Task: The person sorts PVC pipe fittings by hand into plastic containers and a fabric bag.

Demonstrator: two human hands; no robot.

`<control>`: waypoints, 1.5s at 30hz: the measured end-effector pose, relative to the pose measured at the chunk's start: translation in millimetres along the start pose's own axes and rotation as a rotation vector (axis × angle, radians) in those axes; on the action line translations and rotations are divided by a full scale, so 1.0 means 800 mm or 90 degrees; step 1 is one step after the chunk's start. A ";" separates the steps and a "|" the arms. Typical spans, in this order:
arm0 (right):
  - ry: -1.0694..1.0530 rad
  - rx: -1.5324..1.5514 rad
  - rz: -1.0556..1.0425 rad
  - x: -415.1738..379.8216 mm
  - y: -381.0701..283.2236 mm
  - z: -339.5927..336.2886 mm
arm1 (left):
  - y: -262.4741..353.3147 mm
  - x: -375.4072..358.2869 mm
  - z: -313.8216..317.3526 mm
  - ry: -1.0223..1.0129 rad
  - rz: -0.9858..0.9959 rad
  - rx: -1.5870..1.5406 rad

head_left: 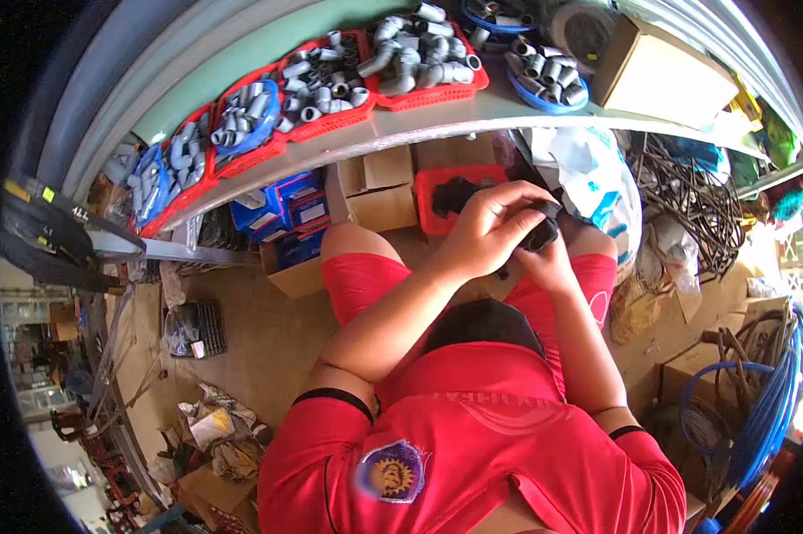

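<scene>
Both of my hands meet over my right thigh around a small black fitting (541, 233), rounded like a pipe part; its exact kind is partly covered by fingers. My left hand (495, 225) comes over it from the left, thumb and fingers closed on its upper side. Below it, my right hand (548, 263) grips its lower end. Just beyond my hands, a red basket (426, 198) on the floor holds dark pieces. A black rounded thing (483, 327) lies in my lap.
A shelf (348, 147) ahead carries red baskets (428, 96) and blue baskets (548, 105) of grey pipe fittings, plus a cardboard box (664, 76). Beneath it are cartons (379, 187) and a white sack (588, 173). Blue hose coils (766, 418) hang at right.
</scene>
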State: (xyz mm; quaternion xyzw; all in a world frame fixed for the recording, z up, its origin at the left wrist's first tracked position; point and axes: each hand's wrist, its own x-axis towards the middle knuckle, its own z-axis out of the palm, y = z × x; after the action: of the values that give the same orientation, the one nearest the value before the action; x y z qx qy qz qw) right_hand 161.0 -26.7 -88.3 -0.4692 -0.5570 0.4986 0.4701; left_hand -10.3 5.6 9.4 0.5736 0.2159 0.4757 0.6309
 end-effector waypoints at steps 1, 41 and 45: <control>0.021 0.030 0.019 0.004 -0.011 -0.002 | 0.017 -0.005 -0.007 -0.016 -0.041 -0.008; 0.275 0.569 -0.076 -0.014 -0.065 -0.105 | 0.067 0.017 -0.101 0.242 0.024 0.182; 0.295 0.358 -0.080 0.013 -0.068 0.002 | -0.015 0.004 0.056 0.278 0.220 0.355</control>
State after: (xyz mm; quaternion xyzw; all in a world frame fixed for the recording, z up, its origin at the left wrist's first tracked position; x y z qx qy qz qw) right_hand 155.3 -20.2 -33.5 -0.3870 -0.3048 0.4829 0.7240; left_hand 32.1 -13.6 9.9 0.6363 0.3663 0.6090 0.3002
